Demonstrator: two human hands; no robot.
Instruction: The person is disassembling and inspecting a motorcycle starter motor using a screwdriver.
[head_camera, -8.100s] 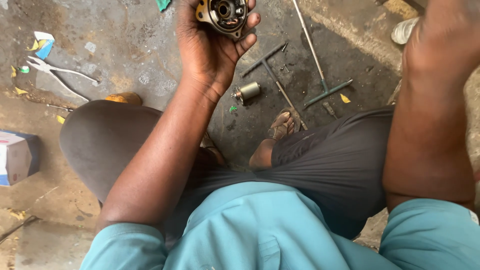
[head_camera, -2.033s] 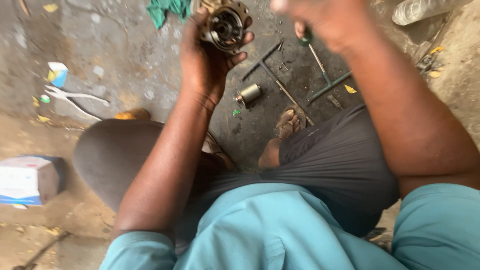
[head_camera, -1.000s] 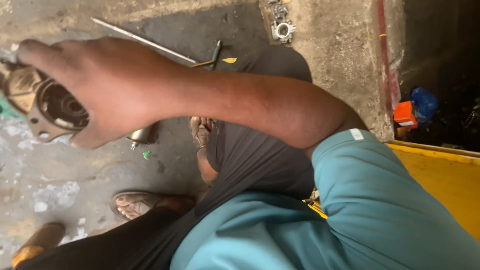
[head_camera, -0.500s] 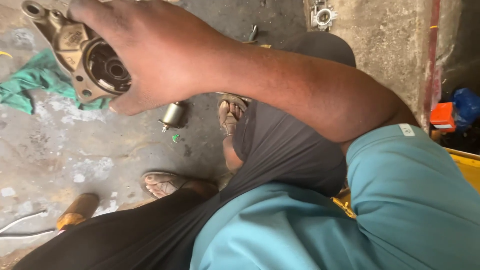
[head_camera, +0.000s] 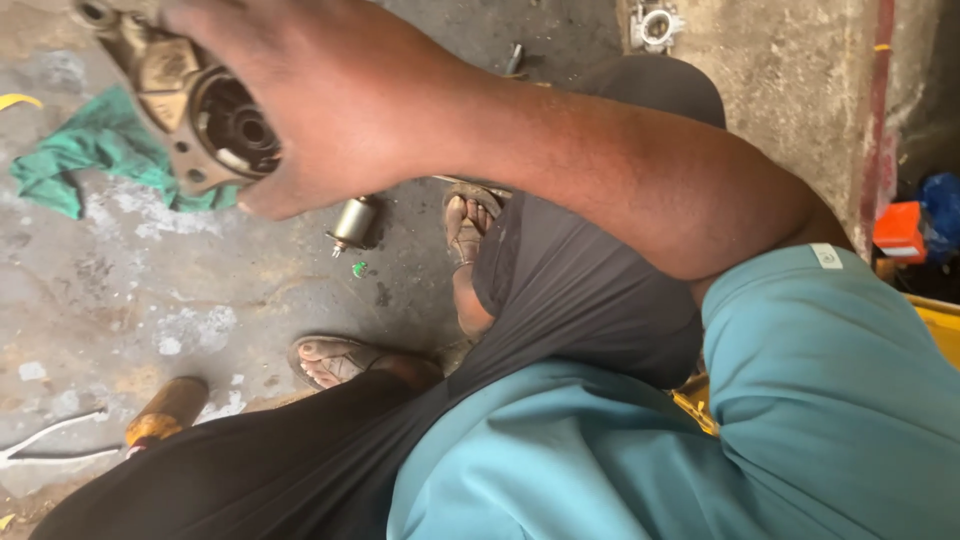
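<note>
While the metal housing (head_camera: 195, 110) sits high in the view at about 10 o'clock, gripped from its right side, its round dark bore faces the camera and a lug with a bolt hole sticks out at its top left corner. It is a grimy cast part, held off the concrete floor (head_camera: 120, 300).

Around it: a crumpled green rag (head_camera: 90, 165) lies on the floor under and left of the housing, partly hidden by it. A small metal cylinder (head_camera: 352, 222) lies at 5 o'clock from the housing, near a sandalled foot (head_camera: 465, 225). A second foot (head_camera: 335, 360) rests lower, toward 6 o'clock. A brown-handled tool (head_camera: 165, 412) lies at 7 o'clock, beside white wire (head_camera: 50, 445). Another small cast metal part (head_camera: 655, 25) sits at 1 o'clock near the wall. An orange box (head_camera: 900, 232) is at 3 o'clock.

The right hand (head_camera: 345, 95) is closed over the housing, fingers wrapped around its far side, thumb along the lower edge. The forearm crosses the view and blocks the floor behind. The left hand is out of view.

Against half a second ago: the housing and hand sit a little more left and higher in frame, the cylinder and feet likewise appear shifted; the grip is unchanged.
</note>
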